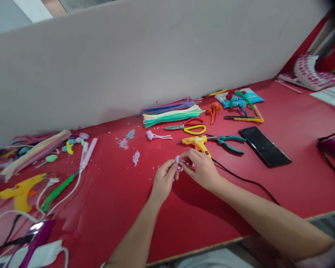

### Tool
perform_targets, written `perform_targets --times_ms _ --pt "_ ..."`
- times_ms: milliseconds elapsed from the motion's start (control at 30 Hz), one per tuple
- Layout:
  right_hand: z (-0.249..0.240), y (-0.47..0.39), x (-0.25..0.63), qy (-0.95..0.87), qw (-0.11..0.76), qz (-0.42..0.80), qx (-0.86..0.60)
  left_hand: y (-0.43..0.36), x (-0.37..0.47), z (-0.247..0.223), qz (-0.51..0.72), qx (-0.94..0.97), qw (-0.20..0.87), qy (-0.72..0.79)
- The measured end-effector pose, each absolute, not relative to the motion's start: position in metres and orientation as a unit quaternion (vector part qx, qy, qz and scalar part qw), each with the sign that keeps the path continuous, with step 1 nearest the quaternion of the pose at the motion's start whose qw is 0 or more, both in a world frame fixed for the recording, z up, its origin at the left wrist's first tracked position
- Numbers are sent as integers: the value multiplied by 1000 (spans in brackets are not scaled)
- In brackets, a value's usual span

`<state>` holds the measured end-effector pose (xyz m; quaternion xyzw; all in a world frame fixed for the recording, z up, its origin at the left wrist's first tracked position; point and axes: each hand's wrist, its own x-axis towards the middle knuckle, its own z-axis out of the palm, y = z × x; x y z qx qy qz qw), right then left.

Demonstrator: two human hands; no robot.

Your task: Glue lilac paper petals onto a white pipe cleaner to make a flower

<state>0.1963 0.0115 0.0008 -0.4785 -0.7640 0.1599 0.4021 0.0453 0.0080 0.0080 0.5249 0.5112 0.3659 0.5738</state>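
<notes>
A: And we're live over the red table (pixel 108 216), both hands in close, right at the near middle. What's in play?

B: A lilac piece (pixel 178 159), small, pale and rounded, with a soft, fuzzy look. It sits up at the fingertips, between the two hands and above the tabletop.

A: Who has it?

B: The left hand (pixel 165 176) does — thumb and forefinger pinched together on it, the other fingers folded under.

A: And the right hand (pixel 201 167)?

B: Half curled, thumb and fingertips right up against the piece. Whether they grip it or only touch it, I can't tell (the fingers cover too much).

A: Any finer detail on that piece?

B: Too small and partly hidden, but its colour closely matches the lilac flower (pixel 151 135) lying just beyond, a fluffy head with pale stems pointing right.

A: Nearby?

B: A yellow glue gun (pixel 194 140) just past the right hand, nozzle to the left. Teal-handled pliers (pixel 221 140) lie to its right, scissors (pixel 184 127) behind it — and off to the left, lilac fluff (pixel 136 158) scattered in a loose little heap.
</notes>
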Motion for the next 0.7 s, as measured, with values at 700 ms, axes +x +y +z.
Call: perform_targets --times_ms 700 --pt "9 4 196 -760 447 164 -442 0 43 11 411 631 433 495"
